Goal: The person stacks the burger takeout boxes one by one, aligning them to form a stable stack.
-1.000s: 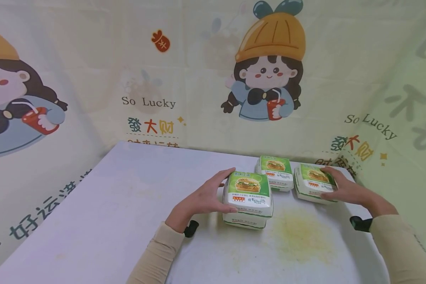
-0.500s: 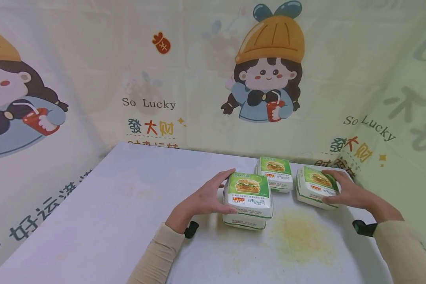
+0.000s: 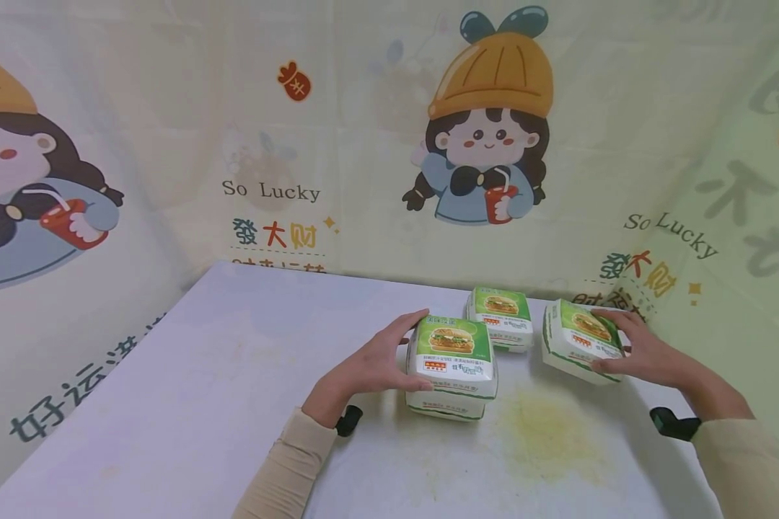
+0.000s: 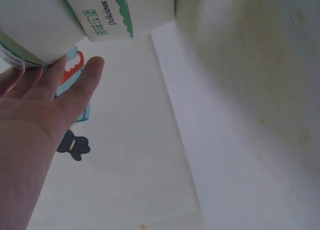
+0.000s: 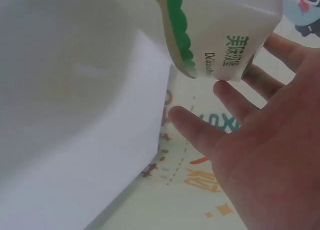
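Observation:
My left hand (image 3: 373,360) holds a green and white burger box (image 3: 454,349) by its left side, the thumb at the front and fingers toward the back. That box sits on top of another burger box (image 3: 444,405), its edges slightly off the lower one. On the right, my right hand (image 3: 658,360) grips a third burger box (image 3: 582,339), which tilts with its right side lower. From below, the right wrist view shows fingertips against the side of this box (image 5: 220,35). The left wrist view shows fingers (image 4: 47,83) at the upper box's side.
Behind the stack, another burger box (image 3: 501,317) stands near the back edge of the white table (image 3: 266,375). A yellowish stain (image 3: 552,436) marks the tabletop in front of the boxes. A printed cloth (image 3: 363,144) hangs behind and beside the table.
The right hand has moved slightly right and toward me with its burger box, which has gone from nearly level to tilted. The left hand and the stack have barely moved.

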Available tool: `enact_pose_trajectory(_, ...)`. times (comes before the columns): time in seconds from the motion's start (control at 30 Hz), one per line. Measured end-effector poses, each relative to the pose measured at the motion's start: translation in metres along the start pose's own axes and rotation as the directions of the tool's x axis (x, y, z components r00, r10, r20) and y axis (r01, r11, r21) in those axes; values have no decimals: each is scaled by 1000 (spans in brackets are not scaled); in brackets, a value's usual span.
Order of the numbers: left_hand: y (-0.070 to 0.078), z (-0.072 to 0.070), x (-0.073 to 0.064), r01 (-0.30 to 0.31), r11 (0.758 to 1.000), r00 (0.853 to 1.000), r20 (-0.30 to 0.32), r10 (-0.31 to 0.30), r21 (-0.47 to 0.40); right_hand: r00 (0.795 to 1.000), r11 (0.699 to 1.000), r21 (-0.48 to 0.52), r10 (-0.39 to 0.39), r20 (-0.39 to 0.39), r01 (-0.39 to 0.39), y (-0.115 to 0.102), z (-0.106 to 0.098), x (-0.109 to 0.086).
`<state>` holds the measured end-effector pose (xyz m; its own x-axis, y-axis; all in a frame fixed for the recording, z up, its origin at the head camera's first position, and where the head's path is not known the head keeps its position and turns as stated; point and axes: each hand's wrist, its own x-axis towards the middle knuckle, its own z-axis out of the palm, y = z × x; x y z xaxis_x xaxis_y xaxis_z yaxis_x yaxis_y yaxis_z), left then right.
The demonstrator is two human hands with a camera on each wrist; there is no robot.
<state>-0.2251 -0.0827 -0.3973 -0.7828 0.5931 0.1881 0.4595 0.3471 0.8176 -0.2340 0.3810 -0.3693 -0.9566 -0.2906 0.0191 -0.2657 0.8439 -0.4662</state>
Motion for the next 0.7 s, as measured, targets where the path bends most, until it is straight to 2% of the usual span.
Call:
enact_pose_trajectory(0.33, -2, 1, 0, -13, 1000, 1000, 1, 13, 5, 996, 998, 31, -51, -74, 54, -18, -3, -8)
enact_pose_trajectory(0.7, 0, 0, 0, -7, 1000, 1000, 2, 7, 8, 983, 985, 140, -77, -168, 101, -47, 7, -8)
